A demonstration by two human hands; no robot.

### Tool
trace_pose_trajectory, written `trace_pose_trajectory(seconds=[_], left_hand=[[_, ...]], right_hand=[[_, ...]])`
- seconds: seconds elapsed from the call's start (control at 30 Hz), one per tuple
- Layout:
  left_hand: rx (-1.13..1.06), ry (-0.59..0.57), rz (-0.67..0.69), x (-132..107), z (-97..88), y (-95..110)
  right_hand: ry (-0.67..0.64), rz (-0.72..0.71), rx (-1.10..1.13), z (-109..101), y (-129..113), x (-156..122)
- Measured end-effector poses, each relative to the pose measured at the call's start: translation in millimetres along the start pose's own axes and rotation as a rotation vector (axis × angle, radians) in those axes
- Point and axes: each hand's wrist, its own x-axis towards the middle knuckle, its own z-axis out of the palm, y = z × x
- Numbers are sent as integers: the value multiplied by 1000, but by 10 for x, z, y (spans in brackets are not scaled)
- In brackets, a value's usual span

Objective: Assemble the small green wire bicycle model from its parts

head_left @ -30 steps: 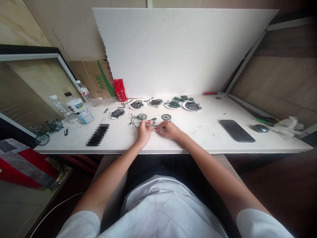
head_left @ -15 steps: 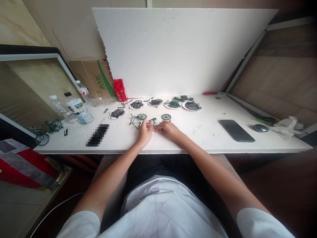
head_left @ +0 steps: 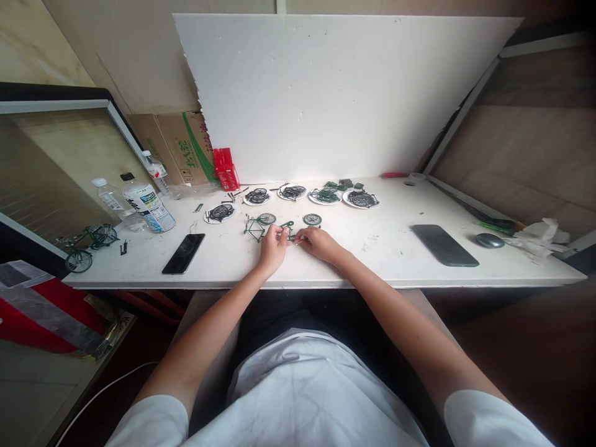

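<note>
My left hand is closed in a pinch above the white table, holding something too small to make out. Just to its right, my right hand also pinches; a thin light sliver shows at its fingertips, its kind unclear. The fingertips of both hands nearly meet. A small green part shows between and beyond them. Left of my left hand lies a green toy bicycle frame with a spoked wheel at its far end. Another loose wheel lies flat beyond my right hand.
Behind stand several small plates of parts, such as one with black pieces and one with green. An assembled toy bicycle, bottles and a phone are left. A dark phone and mouse are right.
My right hand's fingers have shifted slightly, and the thin sliver at their tips sits a little higher and at a different angle. My left hand stays almost where it was.
</note>
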Motion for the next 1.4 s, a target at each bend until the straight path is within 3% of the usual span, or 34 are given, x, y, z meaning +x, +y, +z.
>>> trace_pose_trajectory(seconds=[0.77, 1.2, 1.4], left_hand=[[-77, 8, -36, 5, 24, 23], [-104, 15, -72, 29, 39, -16], [-130, 14, -69, 10, 30, 33]], right_hand=[[-22, 12, -121, -60, -79, -5], [-7, -124, -146, -23, -9, 6], [-18, -71, -151, -14, -35, 6]])
